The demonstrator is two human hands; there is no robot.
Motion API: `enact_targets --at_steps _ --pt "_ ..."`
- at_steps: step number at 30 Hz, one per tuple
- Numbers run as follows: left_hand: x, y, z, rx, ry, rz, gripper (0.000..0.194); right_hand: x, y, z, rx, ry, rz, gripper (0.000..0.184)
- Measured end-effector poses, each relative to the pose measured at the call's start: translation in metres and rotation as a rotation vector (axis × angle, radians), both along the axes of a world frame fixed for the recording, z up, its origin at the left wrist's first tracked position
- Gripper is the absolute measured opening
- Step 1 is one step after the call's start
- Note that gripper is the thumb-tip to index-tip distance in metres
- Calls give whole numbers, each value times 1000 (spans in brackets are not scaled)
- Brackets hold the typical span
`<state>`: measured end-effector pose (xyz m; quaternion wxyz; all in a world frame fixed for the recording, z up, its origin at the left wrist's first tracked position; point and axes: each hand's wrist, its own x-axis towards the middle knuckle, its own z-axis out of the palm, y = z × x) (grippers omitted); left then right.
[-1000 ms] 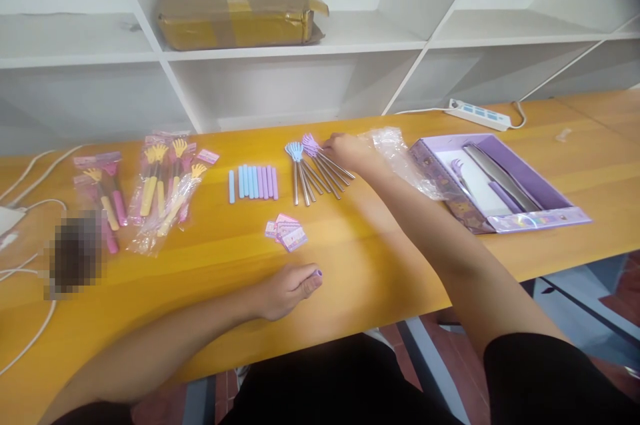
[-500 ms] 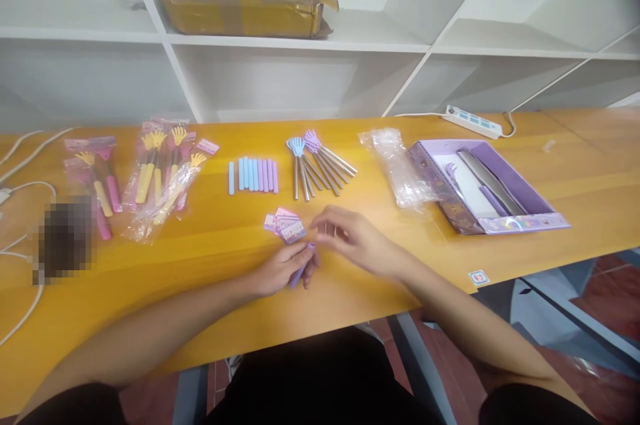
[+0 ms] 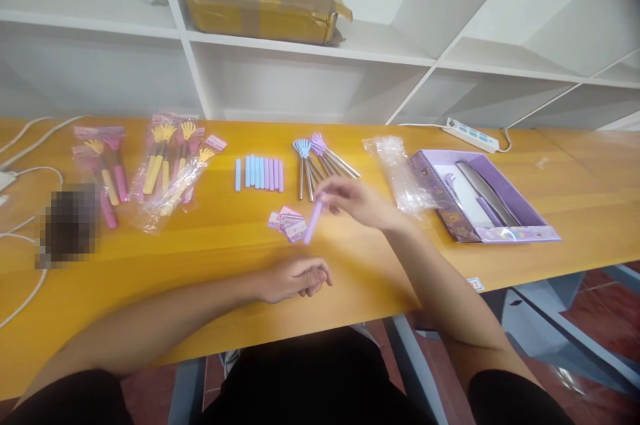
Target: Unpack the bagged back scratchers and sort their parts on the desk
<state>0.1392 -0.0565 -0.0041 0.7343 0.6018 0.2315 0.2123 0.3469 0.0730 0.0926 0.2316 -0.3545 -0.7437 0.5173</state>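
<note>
My right hand (image 3: 350, 201) pinches the upper end of a purple handle sleeve (image 3: 313, 221), a short slim tube held tilted above the table. My left hand (image 3: 295, 279) hovers nearer the table's front edge with its fingers curled in, and nothing shows in it. Just left of the held sleeve lies a small pile of pink and purple cards (image 3: 289, 223). Behind them is a row of blue and purple handle sleeves (image 3: 260, 173). Metal-stemmed back scratchers with blue heads (image 3: 302, 147) and purple heads (image 3: 319, 143) lie fanned out, partly hidden by my right hand.
Bagged yellow and pink back scratchers (image 3: 167, 165) lie at left, near white cables. At right are clear plastic wrapping (image 3: 397, 171), an open purple box (image 3: 505, 234) with items inside, and a power strip (image 3: 471, 135). A taped carton (image 3: 265, 8) sits on the white shelf behind.
The purple sleeve has passed from my left hand to my right. My right hand came back from the fanned scratchers to my left hand, then lifted the sleeve away toward the cards.
</note>
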Motion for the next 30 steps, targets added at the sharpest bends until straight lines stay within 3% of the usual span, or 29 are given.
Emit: enact_targets --at_steps 2,4,7,10,18,30 --pt "-2 0 1 85 42 -21 57 -19 33 3 168 -143 -112 14" --pt "-3 0 2 140 73 -20 55 -42 63 5 318 -334 -190 18" --pt "-3 0 1 177 80 -18 56 -75 96 6 412 -637 -154 27" --pt "-2 0 -1 199 63 -12 57 -98 112 5 415 -804 -108 27" --pt "-3 0 3 276 72 -15 52 -117 105 -7 352 -906 -98 23" --pt "-1 0 -5 343 63 -25 47 -141 84 9 389 -947 -99 32"
